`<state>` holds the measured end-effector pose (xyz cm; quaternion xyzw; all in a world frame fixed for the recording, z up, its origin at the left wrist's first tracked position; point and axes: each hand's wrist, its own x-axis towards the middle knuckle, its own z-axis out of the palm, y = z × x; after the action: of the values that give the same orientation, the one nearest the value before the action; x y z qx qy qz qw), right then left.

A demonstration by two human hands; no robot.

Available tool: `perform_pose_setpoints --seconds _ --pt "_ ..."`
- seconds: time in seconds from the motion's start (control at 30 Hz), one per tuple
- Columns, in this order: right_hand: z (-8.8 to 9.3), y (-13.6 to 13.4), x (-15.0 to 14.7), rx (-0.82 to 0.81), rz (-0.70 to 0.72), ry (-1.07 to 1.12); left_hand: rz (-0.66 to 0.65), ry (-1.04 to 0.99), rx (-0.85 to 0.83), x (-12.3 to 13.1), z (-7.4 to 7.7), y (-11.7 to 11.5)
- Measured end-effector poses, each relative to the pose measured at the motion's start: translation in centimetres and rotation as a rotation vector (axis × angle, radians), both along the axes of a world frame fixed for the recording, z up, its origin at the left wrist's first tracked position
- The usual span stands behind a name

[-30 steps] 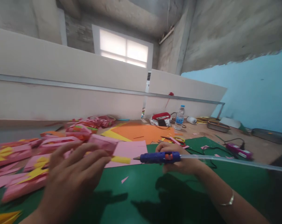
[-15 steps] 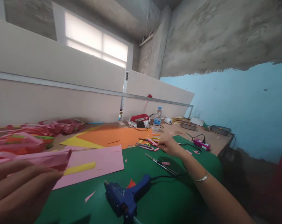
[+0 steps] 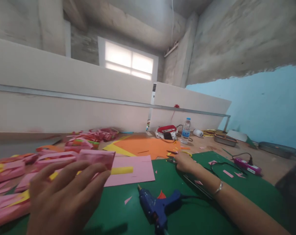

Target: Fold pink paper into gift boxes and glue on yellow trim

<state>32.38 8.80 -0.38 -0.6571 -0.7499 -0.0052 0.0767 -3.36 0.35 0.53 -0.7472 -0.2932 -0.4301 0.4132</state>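
My left hand (image 3: 67, 192) is raised at the lower left, its fingers bent around a folded pink paper piece (image 3: 96, 157). Behind it lies a flat pink sheet (image 3: 140, 168) with a yellow paper strip (image 3: 122, 170) reaching over it. Across the green mat, my right hand (image 3: 184, 161) has its fingertips pressed together at the tabletop. A grey metal tip (image 3: 171, 159) shows beside them; the rest of that tool is hidden under the fingers. Between the hands and closer to me rests a blue glue gun (image 3: 157, 205), nozzle pointing away to the left.
Orange sheets (image 3: 143, 145) lie behind the pink one. Pink paper pieces (image 3: 13, 169) are heaped on the left. A water bottle (image 3: 186, 131) and a red-and-white pouch (image 3: 167, 131) stand farther back. At right are a purple power strip (image 3: 247, 166) and its cable.
The view has swung left, so things sit farther right. My left hand has come further into view with the pink paper. My right hand has shifted left, over the pink utility knife's former spot.
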Motion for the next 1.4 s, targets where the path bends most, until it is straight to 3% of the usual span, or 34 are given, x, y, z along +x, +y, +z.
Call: perform_pose_setpoints --seconds 0.1,0.2,0.27,0.33,0.4,0.47,0.6,0.8,1.17,1.4 --pt "1.7 -1.3 -0.6 0.042 -0.007 0.101 0.128 0.062 0.122 0.8 1.2 -1.5" --pt "3.7 -3.9 -3.1 0.020 0.053 0.247 0.176 -0.092 0.030 1.5 1.5 -1.9" --pt "4.5 -6.3 -5.7 -0.100 0.146 0.443 0.195 -0.161 -0.031 1.7 1.7 -2.0" --pt "4.6 -8.6 -8.7 -0.431 0.241 0.993 0.242 -0.162 -0.051 1.7 1.9 -2.2" --pt "4.4 -10.4 -11.4 -0.655 0.279 1.283 0.300 -0.125 -0.060 1.6 2.1 -2.4" --pt "4.0 -11.2 -13.6 -0.736 0.249 1.414 0.345 -0.097 -0.066 1.6 2.2 -2.6" --pt "3.6 -11.1 -15.8 -0.710 0.155 1.599 0.348 -0.110 -0.057 1.8 2.2 -2.6" --pt "3.7 -10.7 -16.5 -0.671 0.222 1.653 0.330 -0.181 -0.062 2.4 2.1 -2.6" --pt "2.9 -10.2 -16.4 -0.630 0.255 1.655 0.305 -0.108 -0.145 2.5 1.9 -2.9" --pt "2.8 -10.3 -16.2 -0.623 0.239 1.642 0.293 -0.160 -0.109 2.6 1.4 -2.5"
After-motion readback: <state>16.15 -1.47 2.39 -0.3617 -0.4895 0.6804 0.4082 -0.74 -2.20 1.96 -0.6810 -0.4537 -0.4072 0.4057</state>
